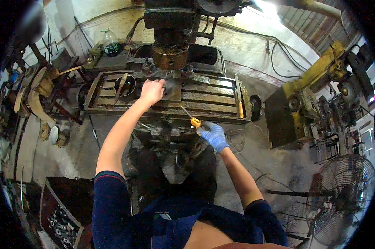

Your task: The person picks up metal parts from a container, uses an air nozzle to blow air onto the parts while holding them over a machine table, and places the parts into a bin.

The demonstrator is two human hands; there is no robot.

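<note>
My bare left hand [153,91] is over the middle of the milling machine's slotted table [212,96], just below the spindle head [170,57]. Its fingers curl downward, and whatever they grip is hidden. Close to the fingertips a flat metal plate [174,92] lies across the slots. My right hand [214,136], in a blue glove, is closed around a yellow air blow gun [196,122] in front of the table's near edge. The gun's thin metal nozzle points up and left, toward the plate. Left of my left hand stands a round pot [130,86] with a wooden-handled brush [121,85] resting across it.
A long yellow-handled tool [240,108] lies along the table's right end. At the back left stands a clear plastic bottle [110,42]. A floor fan [343,199] is at the lower right, and an open bin of metal parts [63,224] at the lower left.
</note>
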